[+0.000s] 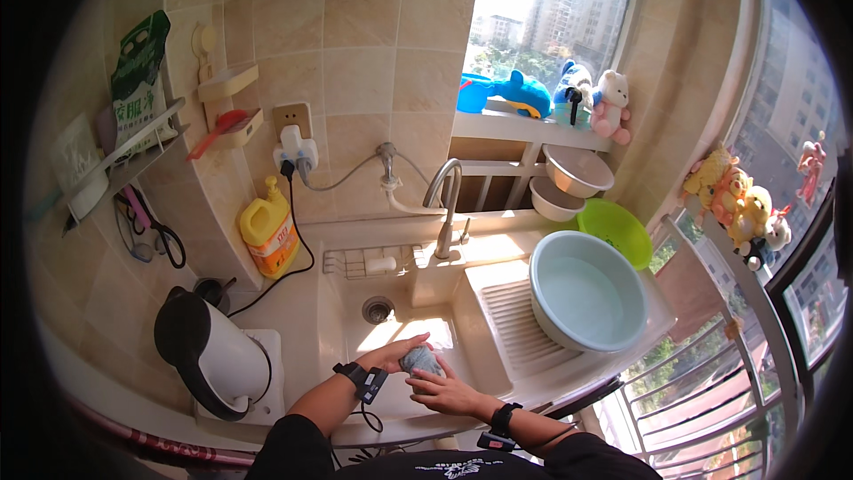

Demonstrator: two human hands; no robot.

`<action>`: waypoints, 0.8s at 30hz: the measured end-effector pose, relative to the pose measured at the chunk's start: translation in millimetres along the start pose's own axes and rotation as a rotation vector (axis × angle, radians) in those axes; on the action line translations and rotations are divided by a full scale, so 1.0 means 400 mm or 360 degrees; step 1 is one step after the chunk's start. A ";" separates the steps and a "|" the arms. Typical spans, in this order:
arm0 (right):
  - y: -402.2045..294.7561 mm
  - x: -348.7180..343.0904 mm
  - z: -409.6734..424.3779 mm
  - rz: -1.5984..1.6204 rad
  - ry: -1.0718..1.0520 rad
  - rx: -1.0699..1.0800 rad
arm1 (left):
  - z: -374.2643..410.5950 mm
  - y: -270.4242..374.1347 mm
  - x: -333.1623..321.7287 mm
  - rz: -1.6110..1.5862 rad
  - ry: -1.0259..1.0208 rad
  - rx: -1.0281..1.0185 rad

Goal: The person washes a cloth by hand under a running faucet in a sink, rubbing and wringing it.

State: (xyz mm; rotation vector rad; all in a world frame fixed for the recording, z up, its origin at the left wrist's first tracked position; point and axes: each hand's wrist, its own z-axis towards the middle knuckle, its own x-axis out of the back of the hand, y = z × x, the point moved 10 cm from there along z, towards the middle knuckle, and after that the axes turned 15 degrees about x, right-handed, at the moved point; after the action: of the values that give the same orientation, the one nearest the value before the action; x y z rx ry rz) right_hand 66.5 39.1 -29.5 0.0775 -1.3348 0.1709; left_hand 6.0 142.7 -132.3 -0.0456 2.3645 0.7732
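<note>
A bundled grey cloth is held between my two hands over the front of the sink basin. My left hand supports it from the left, its fingers reaching past the far side. From the right, my right hand presses its fingers onto the cloth. The bundle's underside is hidden by my hands. Behind them, the drain lies in the basin floor, and the curved faucet rises at the back edge. No water is seen coming from its spout.
Right of the basin, a light-blue washbasin stands on the ribbed washboard, beside a green basin. An electric kettle sits at the left. A yellow detergent jug and a wire rack holding white soap are behind.
</note>
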 end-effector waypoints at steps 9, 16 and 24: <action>0.177 -0.094 -0.277 0.1738 0.2206 -0.1475 | -0.114 0.053 -0.106 -0.0100 -0.0261 -0.0549; 0.215 -0.030 -0.204 0.3036 0.2275 -0.1109 | -0.083 -0.032 0.201 -0.1033 0.0251 -0.0800; 0.226 0.245 -0.397 0.1428 0.1743 -0.1096 | -0.432 0.240 -0.434 -0.0480 0.0070 -0.1788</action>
State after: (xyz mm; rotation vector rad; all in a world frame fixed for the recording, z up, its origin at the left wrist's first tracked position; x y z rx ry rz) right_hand 225.8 160.4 24.9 -1.0702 -0.1908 0.4183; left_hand 24.4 101.2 126.9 -0.8545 1.6067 1.8142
